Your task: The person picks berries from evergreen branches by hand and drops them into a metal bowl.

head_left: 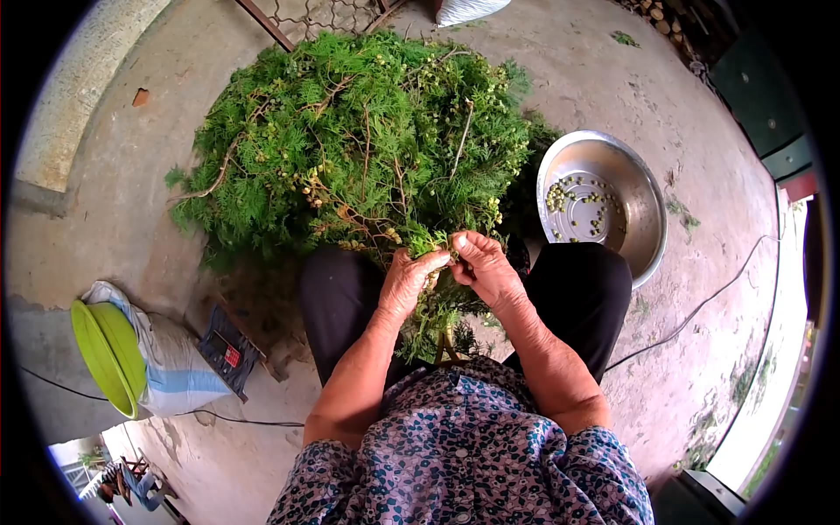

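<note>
Between my knees, my left hand (409, 283) is closed around a green evergreen sprig (426, 238) with scale-like leaves. My right hand (486, 268) meets it at the sprig, thumb and fingers pinched together; whatever lies between those fingertips is too small to make out. Just beyond both hands rises a large heap of cut evergreen branches (350, 149), dotted with small yellow-green cones (313, 188). More leafy stems hang below my hands toward my lap. To the right of the heap, a round metal basin (647, 219) holds several small green cones (591, 206) on its bottom.
On the left, a lime-green plastic basin (105, 354) leans against a white and blue sack (171, 359), beside a dark object with a red label (231, 356). A black cable (700, 302) crosses the concrete floor at right. A white sack (468, 10) stands at the top.
</note>
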`<state>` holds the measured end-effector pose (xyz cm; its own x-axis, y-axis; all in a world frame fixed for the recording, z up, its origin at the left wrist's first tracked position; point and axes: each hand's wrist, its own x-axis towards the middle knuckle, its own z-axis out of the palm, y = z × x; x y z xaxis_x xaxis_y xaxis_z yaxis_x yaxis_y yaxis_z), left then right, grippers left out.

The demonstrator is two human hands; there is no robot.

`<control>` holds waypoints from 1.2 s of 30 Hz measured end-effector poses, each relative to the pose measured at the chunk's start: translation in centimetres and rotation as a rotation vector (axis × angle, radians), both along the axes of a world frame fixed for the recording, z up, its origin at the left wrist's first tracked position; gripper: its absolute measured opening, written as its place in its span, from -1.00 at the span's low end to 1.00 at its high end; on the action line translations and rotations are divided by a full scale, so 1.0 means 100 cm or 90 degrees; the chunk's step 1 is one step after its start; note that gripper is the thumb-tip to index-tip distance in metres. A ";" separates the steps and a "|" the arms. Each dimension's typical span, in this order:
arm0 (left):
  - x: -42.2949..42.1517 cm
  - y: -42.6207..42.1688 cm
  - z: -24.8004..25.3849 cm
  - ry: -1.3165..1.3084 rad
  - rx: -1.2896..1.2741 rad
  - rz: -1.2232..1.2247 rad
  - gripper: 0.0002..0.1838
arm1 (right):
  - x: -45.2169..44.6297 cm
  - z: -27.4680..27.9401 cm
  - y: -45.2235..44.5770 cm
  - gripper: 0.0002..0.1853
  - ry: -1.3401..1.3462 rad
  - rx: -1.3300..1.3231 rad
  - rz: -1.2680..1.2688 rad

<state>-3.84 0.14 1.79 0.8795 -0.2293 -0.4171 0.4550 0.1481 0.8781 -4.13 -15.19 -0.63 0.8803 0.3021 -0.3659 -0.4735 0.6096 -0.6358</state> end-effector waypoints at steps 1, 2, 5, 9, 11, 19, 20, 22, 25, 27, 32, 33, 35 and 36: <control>-0.001 0.000 0.000 0.000 0.000 0.000 -0.83 | 0.000 -0.002 0.000 -0.82 0.025 0.063 -0.007; -0.001 -0.002 0.001 -0.002 -0.007 0.024 -0.82 | -0.001 -0.002 0.001 -0.82 0.025 0.063 -0.007; -0.001 -0.002 -0.005 0.000 -0.047 0.053 -0.83 | 0.003 0.000 -0.001 -0.78 0.082 0.091 -0.107; 0.005 0.004 -0.014 0.000 -0.119 0.102 -0.81 | 0.025 -0.004 -0.042 -0.81 0.226 0.087 -0.335; 0.011 0.012 -0.015 -0.013 -0.157 0.127 -0.71 | 0.035 -0.020 -0.073 -0.77 0.204 0.046 -0.441; 0.030 0.047 -0.023 0.011 -0.458 0.141 -0.79 | 0.053 -0.064 -0.194 -0.58 0.121 0.150 -0.763; 0.031 0.050 -0.022 -0.006 -0.470 0.141 -0.79 | 0.053 -0.069 -0.203 -0.57 0.145 0.183 -0.782; 0.035 0.058 -0.027 -0.031 -0.507 0.115 -0.77 | 0.051 -0.051 -0.189 -0.54 0.240 0.098 -0.853; 0.038 0.063 -0.030 -0.042 -0.551 0.095 -0.76 | 0.042 -0.041 -0.155 -0.79 0.099 0.037 -0.620; 0.039 0.058 -0.028 -0.045 -0.566 0.114 -0.76 | 0.020 -0.006 -0.108 -0.85 -0.056 -0.044 -0.388; 0.037 0.052 -0.020 -0.023 -0.509 0.163 -0.78 | -0.010 0.008 -0.016 -0.78 0.105 -0.187 0.077; 0.036 0.050 -0.017 -0.010 -0.485 0.179 -0.77 | -0.015 -0.001 -0.004 -0.74 0.133 -0.134 0.094; 0.033 0.045 -0.011 -0.022 -0.460 0.176 -0.76 | -0.021 -0.009 0.019 -0.76 0.196 -0.077 0.046; 0.031 0.042 -0.008 -0.034 -0.436 0.175 -0.74 | -0.023 -0.012 0.027 -0.79 0.215 -0.055 0.028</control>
<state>-0.72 4.36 1.03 0.9578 -0.1911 -0.2146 0.2816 0.7732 0.5683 -6.47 -12.51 -1.85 0.6919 0.2929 -0.6599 -0.6906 0.5350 -0.4867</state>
